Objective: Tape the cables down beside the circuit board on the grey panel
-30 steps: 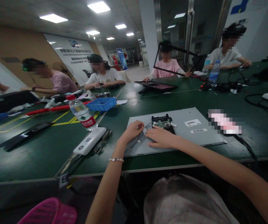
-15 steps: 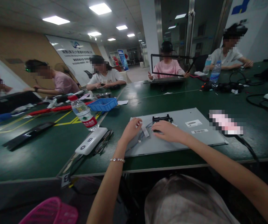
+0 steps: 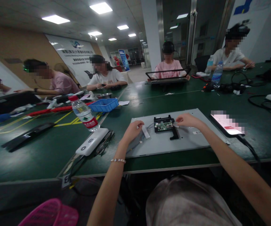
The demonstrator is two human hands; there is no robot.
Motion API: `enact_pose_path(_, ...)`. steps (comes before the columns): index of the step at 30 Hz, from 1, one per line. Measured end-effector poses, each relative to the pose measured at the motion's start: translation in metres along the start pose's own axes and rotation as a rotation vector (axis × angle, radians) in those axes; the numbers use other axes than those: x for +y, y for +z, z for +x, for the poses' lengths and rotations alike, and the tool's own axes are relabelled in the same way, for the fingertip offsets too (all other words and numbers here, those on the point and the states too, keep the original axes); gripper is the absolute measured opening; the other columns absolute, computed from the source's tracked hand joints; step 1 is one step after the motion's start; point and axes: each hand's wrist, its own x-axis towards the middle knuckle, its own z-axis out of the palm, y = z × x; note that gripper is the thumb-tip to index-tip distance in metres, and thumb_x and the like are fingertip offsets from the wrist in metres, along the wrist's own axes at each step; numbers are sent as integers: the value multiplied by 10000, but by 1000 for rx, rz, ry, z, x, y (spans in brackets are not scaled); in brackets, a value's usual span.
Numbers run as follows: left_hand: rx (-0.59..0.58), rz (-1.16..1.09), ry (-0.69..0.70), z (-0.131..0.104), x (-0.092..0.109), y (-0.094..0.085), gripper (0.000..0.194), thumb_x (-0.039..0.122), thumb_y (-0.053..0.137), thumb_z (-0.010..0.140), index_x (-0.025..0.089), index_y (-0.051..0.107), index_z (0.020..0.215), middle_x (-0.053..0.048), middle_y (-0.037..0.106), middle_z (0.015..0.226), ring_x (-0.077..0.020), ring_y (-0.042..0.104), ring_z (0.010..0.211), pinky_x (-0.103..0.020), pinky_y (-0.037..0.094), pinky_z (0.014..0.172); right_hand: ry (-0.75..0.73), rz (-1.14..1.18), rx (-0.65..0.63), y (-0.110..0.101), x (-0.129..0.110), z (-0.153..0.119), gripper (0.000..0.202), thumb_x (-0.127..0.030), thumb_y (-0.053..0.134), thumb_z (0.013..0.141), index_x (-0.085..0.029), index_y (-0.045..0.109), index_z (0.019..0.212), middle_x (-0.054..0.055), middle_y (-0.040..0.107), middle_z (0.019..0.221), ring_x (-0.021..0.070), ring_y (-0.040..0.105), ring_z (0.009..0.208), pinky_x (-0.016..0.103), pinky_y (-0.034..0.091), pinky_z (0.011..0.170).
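A flat grey metal-backed panel [image 3: 154, 147], like the rear of a display, lies on the table before me. Mounted near its middle is a green circuit board [image 3: 164, 125] in a black bracket [image 3: 174, 133], with thin grey cables running off to the left. My left hand [image 3: 133, 131] has its fingers curled at the panel's left side, pinching the upper end of a white strip [image 3: 146, 131]. Beside the board's right edge, my right hand [image 3: 188, 121] pinches a small pale piece of tape [image 3: 175, 125]. Labels on the panel are partly hidden under my right forearm.
To the left stand a water bottle [image 3: 85, 114], a white power bank [image 3: 91, 142], glasses [image 3: 104, 143] and a blue tray [image 3: 104, 105]. A phone [image 3: 228, 124] with a cable lies right of the panel. Several people sit around the table; one opposite handles a black frame [image 3: 167, 73].
My right hand has moved right, off the circuit board, uncovering it and the black bracket. My left hand has barely moved. The person opposite has lowered the black frame.
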Motion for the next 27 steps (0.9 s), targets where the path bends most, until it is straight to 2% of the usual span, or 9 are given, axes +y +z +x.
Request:
enact_pose_path(4, 65, 22, 2, 1, -6, 1, 258, 171, 391, 850, 171, 624, 960, -57, 656, 960, -192, 594, 899, -317, 453, 845, 5, 32, -63, 4, 0, 4, 234, -222, 660, 744, -160, 714, 963, 72, 721, 972, 211, 651, 895, 267, 490, 771)
enact_pose_path(8, 103, 47, -34, 2, -11, 2, 261, 162, 380, 857, 177, 625, 944, -60, 654, 964, -198, 589, 923, -318, 450, 859, 39, 48, -74, 5, -1, 3, 156, -220, 660, 745, -176, 717, 884, 57, 722, 930, 201, 649, 876, 270, 484, 756)
enact_pose_path(14, 150, 82, -74, 3, -19, 5, 259, 148, 386, 849, 177, 624, 946, -68, 653, 968, -208, 585, 923, -331, 447, 866, 52, 93, -17, -3, 4, 2, 137, -208, 630, 763, -164, 699, 873, 45, 721, 891, 173, 652, 827, 230, 468, 693)
enact_pose_path(21, 112, 90, -102, 3, -26, 9, 257, 149, 375, 850, 191, 616, 930, -62, 643, 947, -205, 587, 924, -329, 453, 859, 171, -63, 59, -11, 25, 5, 133, -147, 635, 730, -133, 715, 835, 78, 724, 851, 197, 658, 807, 229, 454, 662)
enact_pose_path(27, 78, 116, -81, 3, -24, 9, 260, 128, 380, 834, 177, 609, 945, -77, 629, 934, -214, 581, 914, -344, 454, 859, 164, -189, 188, -5, 31, 7, 270, -245, 621, 773, -136, 705, 1005, 118, 702, 1019, 251, 642, 918, 284, 463, 746)
